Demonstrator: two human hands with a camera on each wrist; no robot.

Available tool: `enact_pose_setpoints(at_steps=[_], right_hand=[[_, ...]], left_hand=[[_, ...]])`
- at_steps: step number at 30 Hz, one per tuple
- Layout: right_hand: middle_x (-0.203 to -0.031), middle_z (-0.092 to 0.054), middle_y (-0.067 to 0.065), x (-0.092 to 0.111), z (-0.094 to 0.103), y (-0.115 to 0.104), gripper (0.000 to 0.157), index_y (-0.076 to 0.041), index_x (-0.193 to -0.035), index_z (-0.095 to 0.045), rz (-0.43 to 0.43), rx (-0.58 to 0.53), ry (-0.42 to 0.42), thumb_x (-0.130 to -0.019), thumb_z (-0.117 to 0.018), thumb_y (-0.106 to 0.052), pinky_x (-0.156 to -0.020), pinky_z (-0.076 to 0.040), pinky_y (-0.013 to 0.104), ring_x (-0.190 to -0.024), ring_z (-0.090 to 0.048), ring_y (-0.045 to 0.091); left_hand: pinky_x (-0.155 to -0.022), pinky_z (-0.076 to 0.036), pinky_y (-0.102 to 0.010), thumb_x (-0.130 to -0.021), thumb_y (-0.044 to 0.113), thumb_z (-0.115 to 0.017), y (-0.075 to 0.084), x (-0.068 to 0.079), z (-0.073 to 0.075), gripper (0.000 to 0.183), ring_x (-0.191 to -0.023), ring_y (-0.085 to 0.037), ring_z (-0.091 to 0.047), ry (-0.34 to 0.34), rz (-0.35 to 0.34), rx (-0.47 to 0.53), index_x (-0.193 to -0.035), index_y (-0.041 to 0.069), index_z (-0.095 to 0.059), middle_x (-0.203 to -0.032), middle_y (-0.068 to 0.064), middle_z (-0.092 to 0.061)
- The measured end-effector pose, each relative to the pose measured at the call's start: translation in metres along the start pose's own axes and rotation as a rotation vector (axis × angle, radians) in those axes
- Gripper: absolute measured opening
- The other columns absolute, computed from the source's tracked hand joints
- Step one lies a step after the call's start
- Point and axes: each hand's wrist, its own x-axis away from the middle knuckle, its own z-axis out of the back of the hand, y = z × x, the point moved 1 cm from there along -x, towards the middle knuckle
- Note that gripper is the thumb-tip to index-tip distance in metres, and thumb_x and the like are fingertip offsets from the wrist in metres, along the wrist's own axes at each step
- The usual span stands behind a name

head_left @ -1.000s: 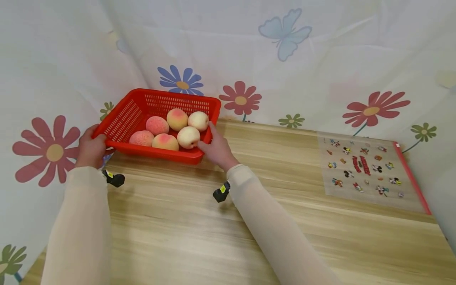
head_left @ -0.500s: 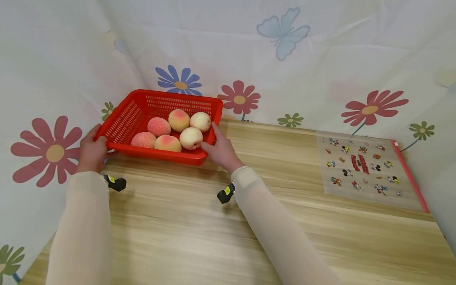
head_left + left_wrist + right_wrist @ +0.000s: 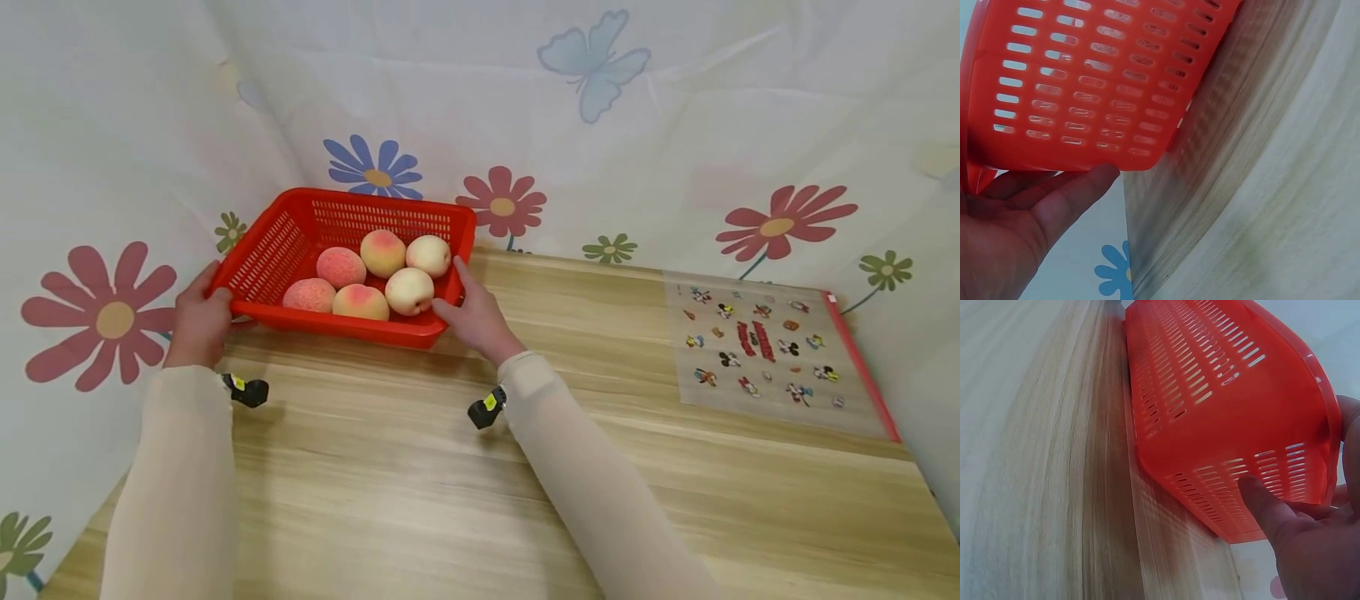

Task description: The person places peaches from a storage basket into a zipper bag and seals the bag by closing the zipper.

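Observation:
A red plastic basket [image 3: 337,327] with slotted walls stands at the back left of the wooden table, close to the floral cloth. My left hand [image 3: 201,321] holds its left end by the rim; in the left wrist view the fingers [image 3: 1075,197] reach along the outside of the wall. At the opposite end my right hand [image 3: 480,321] grips the rim, and the right wrist view has one finger [image 3: 1266,503] lying against the slotted end wall. Several peaches lie inside, among them a pink one [image 3: 341,267], a yellow-pink one [image 3: 361,302] and a pale cream one [image 3: 409,291].
A clear zip bag [image 3: 780,358] printed with cartoon figures, with a red edge strip, lies flat on the right of the table [image 3: 390,467]. A white cloth [image 3: 450,92] with flowers and a butterfly hangs along the back and sides.
The basket has shifted a little to the right with both hands on it. The peaches keep their places inside. The zip bag has stayed where it was.

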Motion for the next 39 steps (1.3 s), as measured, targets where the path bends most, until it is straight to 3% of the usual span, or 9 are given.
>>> enact_pose_setpoints(at_steps=[18, 26, 39], right_hand=[[-0.149, -0.044, 0.005, 0.011, 0.019, 0.010, 0.078, -0.029, -0.156, -0.014, 0.018, 0.002, 0.003, -0.093, -0.060, -0.033, -0.098, -0.052, 0.033, -0.116, -0.056, 0.018], [-0.147, -0.045, 0.002, 0.015, 0.027, 0.014, 0.078, -0.032, -0.156, -0.015, -0.005, -0.015, -0.002, -0.093, -0.061, -0.034, -0.094, -0.054, 0.033, -0.113, -0.056, 0.017], [-0.149, -0.044, 0.004, 0.020, 0.038, 0.021, 0.078, -0.033, -0.155, -0.015, -0.018, -0.030, -0.005, -0.092, -0.061, -0.035, -0.094, -0.054, 0.034, -0.115, -0.055, 0.018]], left_hand=[[-0.093, -0.051, -0.042, -0.103, 0.039, -0.028, 0.005, 0.015, -0.018, 0.056, -0.108, -0.015, -0.057, 0.001, -0.080, -0.015, -0.153, 0.041, -0.002, -0.160, -0.007, -0.024], [-0.094, -0.050, -0.046, -0.104, 0.038, -0.027, 0.006, 0.019, -0.029, 0.055, -0.121, -0.024, -0.052, 0.015, -0.075, -0.016, -0.153, 0.042, -0.001, -0.161, -0.004, -0.022], [-0.097, -0.049, -0.047, -0.103, 0.040, -0.027, 0.006, 0.027, -0.042, 0.054, -0.124, -0.026, -0.050, 0.012, -0.054, -0.016, -0.151, 0.047, -0.001, -0.161, -0.003, -0.023]])
